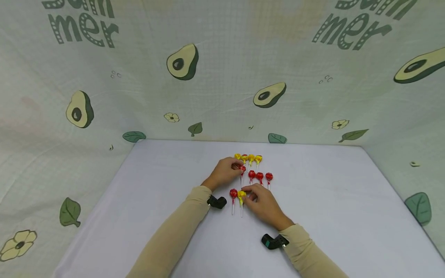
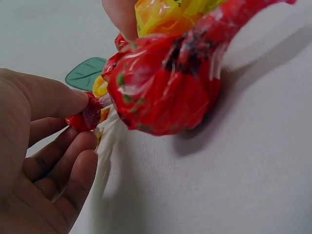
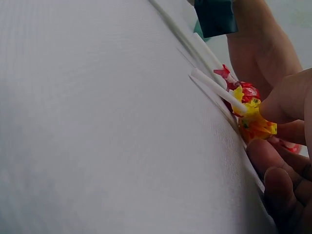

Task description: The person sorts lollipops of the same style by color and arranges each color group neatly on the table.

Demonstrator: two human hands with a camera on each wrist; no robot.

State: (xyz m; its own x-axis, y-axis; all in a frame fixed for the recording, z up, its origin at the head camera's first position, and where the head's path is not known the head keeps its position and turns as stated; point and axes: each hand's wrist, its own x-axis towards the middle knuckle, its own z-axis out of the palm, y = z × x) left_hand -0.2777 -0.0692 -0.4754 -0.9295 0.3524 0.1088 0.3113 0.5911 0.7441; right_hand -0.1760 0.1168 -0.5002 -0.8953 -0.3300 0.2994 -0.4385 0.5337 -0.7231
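My left hand [image 1: 224, 172] pinches the wrapped head of a red lollipop [image 2: 84, 114] between thumb and fingers, its white stick toward me in the head view. Nearer the front, my right hand [image 1: 263, 202] pinches a yellow lollipop [image 3: 257, 122] by its head, thumb on one side and fingers on the other. Just left of that one lies another red lollipop [image 1: 233, 193], stick also pointing toward me. It looms large and close in the left wrist view, with part of the yellow wrapper behind it.
Several yellow lollipops [image 1: 251, 158] lie in a row farther back. A row of red lollipops [image 1: 260, 176] continues to the right of my left hand. The white table [image 1: 313, 200] ends at a printed cloth backdrop [image 1: 222, 96].
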